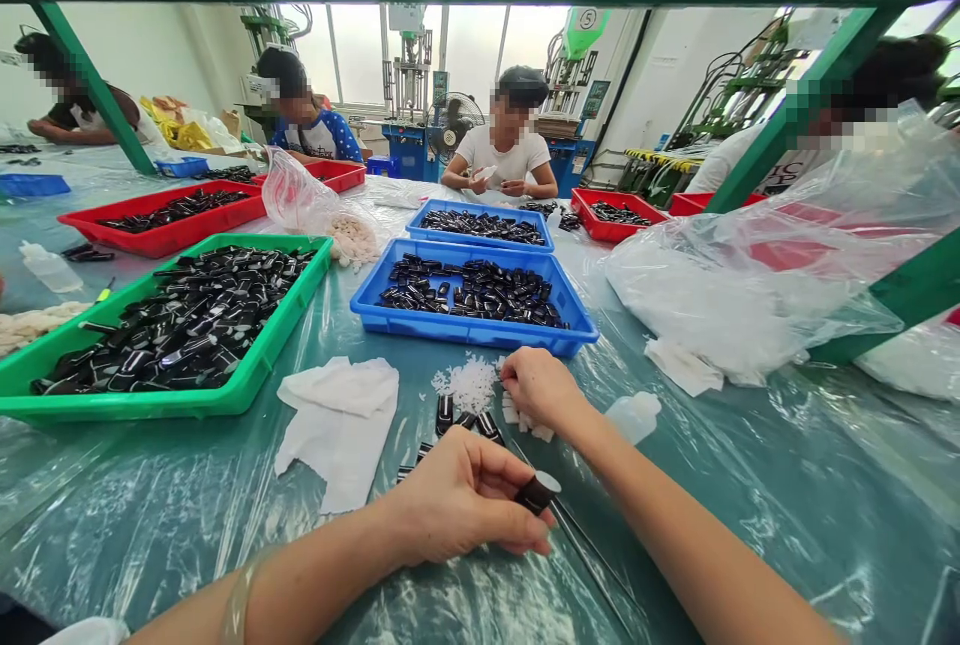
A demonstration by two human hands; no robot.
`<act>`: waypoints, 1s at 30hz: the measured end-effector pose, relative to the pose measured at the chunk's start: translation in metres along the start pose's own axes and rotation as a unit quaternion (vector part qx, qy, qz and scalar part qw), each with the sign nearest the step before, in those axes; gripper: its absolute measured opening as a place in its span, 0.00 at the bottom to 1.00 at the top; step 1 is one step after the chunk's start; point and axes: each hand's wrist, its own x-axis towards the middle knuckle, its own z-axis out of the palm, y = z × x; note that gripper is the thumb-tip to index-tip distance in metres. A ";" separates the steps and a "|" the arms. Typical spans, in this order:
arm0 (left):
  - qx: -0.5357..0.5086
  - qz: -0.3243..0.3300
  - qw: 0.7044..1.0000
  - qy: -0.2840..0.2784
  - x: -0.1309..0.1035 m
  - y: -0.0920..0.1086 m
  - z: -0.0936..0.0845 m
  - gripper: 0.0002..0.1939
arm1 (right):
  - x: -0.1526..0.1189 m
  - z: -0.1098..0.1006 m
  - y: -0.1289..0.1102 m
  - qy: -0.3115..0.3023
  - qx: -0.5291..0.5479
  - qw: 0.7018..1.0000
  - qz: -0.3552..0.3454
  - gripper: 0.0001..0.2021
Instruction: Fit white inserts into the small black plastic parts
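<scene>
My left hand [469,500] pinches a small black plastic part [535,493] with a round whitish end between thumb and fingers, low above the table. Farther forward, my right hand [546,390] has its fingers bent down at some small white pieces [514,415]; its fingertips are partly hidden, and I cannot make out what they hold. A pile of tiny white bits [469,382] lies beside those fingers. Between the hands several black parts [445,415] rest on the table. Long thin metal tweezers [592,555] extend below the held part toward my right forearm.
Blue trays [476,328] and a green tray [232,395] hold many black parts. A white cloth [349,425] lies left, a small translucent bottle [636,415] right, near a large plastic bag [739,295]. Green frame posts [795,115] and an overhead beam bound the table. Co-workers sit opposite.
</scene>
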 end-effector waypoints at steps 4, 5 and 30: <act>-0.017 0.005 1.000 0.014 0.000 -0.003 0.001 0.12 | -0.001 0.002 0.000 0.020 0.018 1.000 -0.010 0.14; -0.020 0.007 1.000 0.017 0.000 -0.003 0.001 0.13 | -0.003 0.004 -0.001 0.031 0.025 0.999 -0.017 0.14; 0.122 0.032 0.991 -0.042 0.000 -0.004 -0.003 0.08 | -0.109 0.000 0.028 -0.164 0.687 0.704 -0.076 0.09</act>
